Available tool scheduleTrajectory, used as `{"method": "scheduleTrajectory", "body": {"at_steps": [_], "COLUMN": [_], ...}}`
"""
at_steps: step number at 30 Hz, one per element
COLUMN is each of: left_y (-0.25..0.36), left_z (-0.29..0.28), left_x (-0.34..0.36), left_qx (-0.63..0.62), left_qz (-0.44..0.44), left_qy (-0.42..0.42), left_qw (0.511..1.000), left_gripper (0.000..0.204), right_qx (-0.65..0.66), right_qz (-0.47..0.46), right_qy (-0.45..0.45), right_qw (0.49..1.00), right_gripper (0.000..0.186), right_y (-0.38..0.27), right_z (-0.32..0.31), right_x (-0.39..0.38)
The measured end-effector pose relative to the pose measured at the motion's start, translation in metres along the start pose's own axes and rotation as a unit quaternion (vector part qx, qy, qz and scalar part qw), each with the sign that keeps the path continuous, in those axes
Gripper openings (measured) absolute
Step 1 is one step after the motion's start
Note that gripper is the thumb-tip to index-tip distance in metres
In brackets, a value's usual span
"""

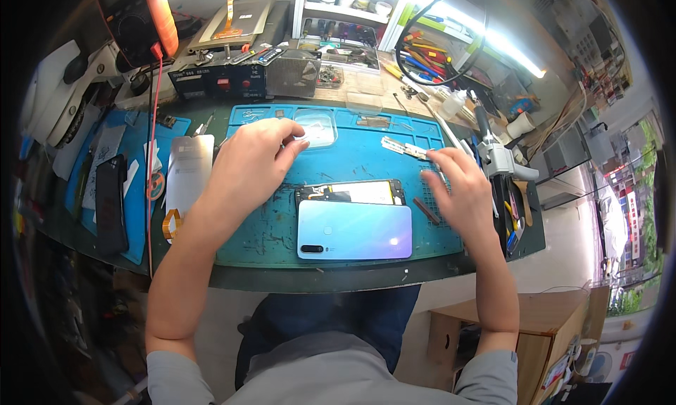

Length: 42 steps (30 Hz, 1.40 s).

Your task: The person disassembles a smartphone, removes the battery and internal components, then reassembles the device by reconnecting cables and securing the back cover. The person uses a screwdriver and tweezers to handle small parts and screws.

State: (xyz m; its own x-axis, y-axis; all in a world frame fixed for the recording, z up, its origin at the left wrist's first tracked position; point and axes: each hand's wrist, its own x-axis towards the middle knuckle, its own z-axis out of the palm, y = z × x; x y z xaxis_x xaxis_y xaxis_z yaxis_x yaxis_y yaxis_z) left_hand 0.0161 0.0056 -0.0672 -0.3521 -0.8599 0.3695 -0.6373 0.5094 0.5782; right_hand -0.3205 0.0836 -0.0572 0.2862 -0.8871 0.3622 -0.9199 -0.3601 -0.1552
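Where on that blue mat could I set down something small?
Bare patches of the blue mat lie between the clear plastic box and the opened phone, and between the left forearm and the bluish back cover. It's crowded right of the phone, around the right hand and brown strip, and behind the mat, among tools.

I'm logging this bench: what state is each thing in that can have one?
Black-framed phone: open, insides showing
Blue-purple back panel: outer side up, partly covering that phone
Strip light: lit
Small clear box: open or shut, unclear
Left hand: thumb and forefinger close together by the box
Right hand: thumb and forefinger apart
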Motion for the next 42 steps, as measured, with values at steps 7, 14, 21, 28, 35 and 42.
{"method": "scheduleTrajectory", "body": {"at_steps": [7,14,21,28,35,42], "left_y": [0.007,0.017,0.012,0.009,0.022,0.021], "left_z": [-0.012,-0.017,-0.016,-0.013,-0.006,-0.005], "left_x": [-0.009,-0.061,-0.077,-0.084,-0.080,-0.077], "left_qx": [0.001,-0.083,-0.097,-0.059,-0.032,-0.008], "left_qz": [0.001,-0.004,-0.025,0.048,0.122,0.105], "left_qy": [0.006,0.016,0.044,0.001,-0.062,-0.122], "left_qw": [1.000,0.996,0.994,0.997,0.990,0.987], "left_gripper": [0.021,0.027,0.029,0.036,0.063,0.067], "right_qx": [0.057,0.115,0.199,0.207,0.214,0.213], "right_qz": [-0.163,-0.185,-0.168,-0.172,-0.171,-0.143], "right_qy": [-0.138,-0.104,-0.160,-0.170,-0.155,-0.152], "right_qw": [0.975,0.970,0.952,0.948,0.949,0.955], "right_gripper": [0.078,0.070,0.062,0.068,0.070,0.084], "right_y": [-0.063,-0.054,-0.022,-0.022,-0.021,-0.011], "right_z": [-0.016,-0.017,0.004,0.014,0.013,0.011], "right_x": [-0.019,-0.005,0.034,0.026,0.020,0.012]}}
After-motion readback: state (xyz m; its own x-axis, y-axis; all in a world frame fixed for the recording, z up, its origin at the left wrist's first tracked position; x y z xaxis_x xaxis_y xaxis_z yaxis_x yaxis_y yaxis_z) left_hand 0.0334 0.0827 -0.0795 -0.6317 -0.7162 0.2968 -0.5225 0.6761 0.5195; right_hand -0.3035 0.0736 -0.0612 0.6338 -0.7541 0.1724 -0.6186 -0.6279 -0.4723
